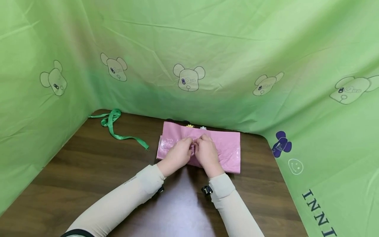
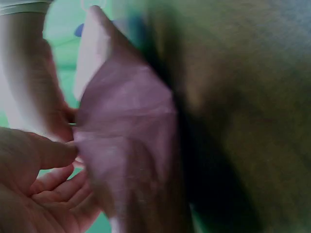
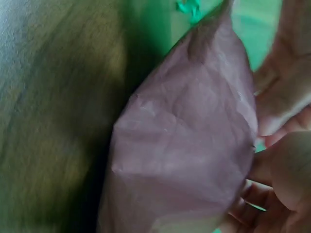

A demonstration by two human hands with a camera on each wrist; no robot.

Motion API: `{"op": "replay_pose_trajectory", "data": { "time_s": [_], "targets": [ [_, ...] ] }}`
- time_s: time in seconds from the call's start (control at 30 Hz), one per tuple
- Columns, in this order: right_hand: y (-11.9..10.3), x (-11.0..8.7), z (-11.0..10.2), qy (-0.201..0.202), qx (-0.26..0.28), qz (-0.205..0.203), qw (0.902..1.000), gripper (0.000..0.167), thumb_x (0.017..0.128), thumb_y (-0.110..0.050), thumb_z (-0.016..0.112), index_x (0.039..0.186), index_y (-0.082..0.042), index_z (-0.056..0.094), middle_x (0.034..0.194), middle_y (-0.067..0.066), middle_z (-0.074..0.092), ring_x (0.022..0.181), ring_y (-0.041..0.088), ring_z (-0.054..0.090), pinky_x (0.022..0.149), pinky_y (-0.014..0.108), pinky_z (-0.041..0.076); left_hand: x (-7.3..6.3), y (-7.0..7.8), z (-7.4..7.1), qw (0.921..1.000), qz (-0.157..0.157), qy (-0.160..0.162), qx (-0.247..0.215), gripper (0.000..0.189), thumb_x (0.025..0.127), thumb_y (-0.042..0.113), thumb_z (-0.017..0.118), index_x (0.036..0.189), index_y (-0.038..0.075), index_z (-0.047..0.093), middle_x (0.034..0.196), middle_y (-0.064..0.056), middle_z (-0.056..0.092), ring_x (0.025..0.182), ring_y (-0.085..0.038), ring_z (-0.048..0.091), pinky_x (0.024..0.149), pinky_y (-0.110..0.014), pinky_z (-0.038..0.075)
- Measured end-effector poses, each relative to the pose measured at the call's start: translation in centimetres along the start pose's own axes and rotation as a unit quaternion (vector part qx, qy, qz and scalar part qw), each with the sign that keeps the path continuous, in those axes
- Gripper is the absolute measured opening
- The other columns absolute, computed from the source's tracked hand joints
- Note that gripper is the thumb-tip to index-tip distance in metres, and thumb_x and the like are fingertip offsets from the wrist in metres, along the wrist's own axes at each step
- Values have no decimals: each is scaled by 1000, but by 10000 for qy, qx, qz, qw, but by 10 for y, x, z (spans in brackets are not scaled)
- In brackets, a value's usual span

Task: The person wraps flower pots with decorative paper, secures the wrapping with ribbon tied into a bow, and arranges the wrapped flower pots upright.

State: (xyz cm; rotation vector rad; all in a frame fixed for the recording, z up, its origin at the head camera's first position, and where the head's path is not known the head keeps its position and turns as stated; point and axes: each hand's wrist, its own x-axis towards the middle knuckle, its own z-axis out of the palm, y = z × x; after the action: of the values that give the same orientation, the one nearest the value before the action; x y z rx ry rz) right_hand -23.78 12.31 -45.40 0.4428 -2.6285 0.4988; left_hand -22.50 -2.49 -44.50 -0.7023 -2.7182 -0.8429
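A glossy, creased pink sheet [image 1: 226, 148], which looks like wrapping paper or thin plastic film, is folded in a wide band near the table's back edge. My left hand [image 1: 179, 152] and right hand [image 1: 206, 152] meet at its middle and pinch its raised near edge, a small gap showing between them. In the left wrist view, the left hand's [image 2: 43, 189] thumb and index finger hold the pink edge while the other fingers are loosely bent. In the right wrist view, the right hand's [image 3: 282, 189] fingers reach behind the sheet [image 3: 184, 141]. What lies inside the folds is hidden.
A loose green ribbon [image 1: 111, 123] curls on the brown wooden table [image 1: 118, 164] at the back left. Behind the sheet peek a yellow flower shape [image 1: 189, 126], a white one [image 1: 203, 128] and dark items. Green printed cloth [image 1: 225, 49] walls in the back and sides.
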Motion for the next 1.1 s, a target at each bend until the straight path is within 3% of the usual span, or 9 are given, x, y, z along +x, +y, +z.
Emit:
{"op": "replay_pose_trajectory", "data": {
  "time_s": [0.1,0.2,0.4,0.6,0.83,0.97,1.1],
  "targets": [
    [3,0,-2,-95,214,-140,9996,15,90,-1,70,102,-2,78,93,11,65,88,33,63,82,45,53,3,-4,6,9996,88,-14,258,14,96,6,66,109,6,66,103,-7,69,99,-25,67,87,-38,57],
    [8,1,-4,-177,570,-74,9982,15,90,1,70,103,-3,76,96,10,69,92,32,66,87,45,54,7,-5,6,9971,426,-80,625,14,98,9,66,110,6,70,107,-8,71,103,-26,68,93,-38,56],
    [17,0,-6,-307,1087,194,9934,20,91,4,66,106,-6,73,104,10,74,101,31,67,94,46,53,13,-2,1,9887,843,-361,1183,12,98,13,67,106,10,76,97,-7,70,92,-24,68,85,-38,57],
    [23,-2,-5,-252,1262,128,9916,20,91,2,67,108,-7,74,109,9,74,106,29,67,97,45,52,20,-2,-2,9817,1016,-665,1467,16,99,19,67,108,14,79,101,-7,67,91,-23,66,84,-37,57],
    [39,-10,-14,-384,1122,168,9928,21,95,-4,64,115,-5,73,113,12,73,109,31,66,98,49,52,22,-6,-5,9786,1007,-1058,1449,10,96,18,70,98,13,79,110,-2,68,106,-19,61,98,-31,52],
    [67,-17,-31,33,727,625,9954,23,96,-9,64,117,-2,72,115,18,70,110,37,63,99,53,49,23,-1,-11,9753,1064,-1161,1551,9,95,16,69,90,14,76,104,-1,69,103,-19,63,97,-32,53],
    [99,-22,-50,379,388,1601,9856,29,98,-19,62,119,-1,69,120,24,63,115,44,56,100,58,44,24,2,-14,9738,1060,-1221,1598,13,95,15,66,85,15,75,102,-1,68,99,-19,63,94,-33,54]
  ]
}}
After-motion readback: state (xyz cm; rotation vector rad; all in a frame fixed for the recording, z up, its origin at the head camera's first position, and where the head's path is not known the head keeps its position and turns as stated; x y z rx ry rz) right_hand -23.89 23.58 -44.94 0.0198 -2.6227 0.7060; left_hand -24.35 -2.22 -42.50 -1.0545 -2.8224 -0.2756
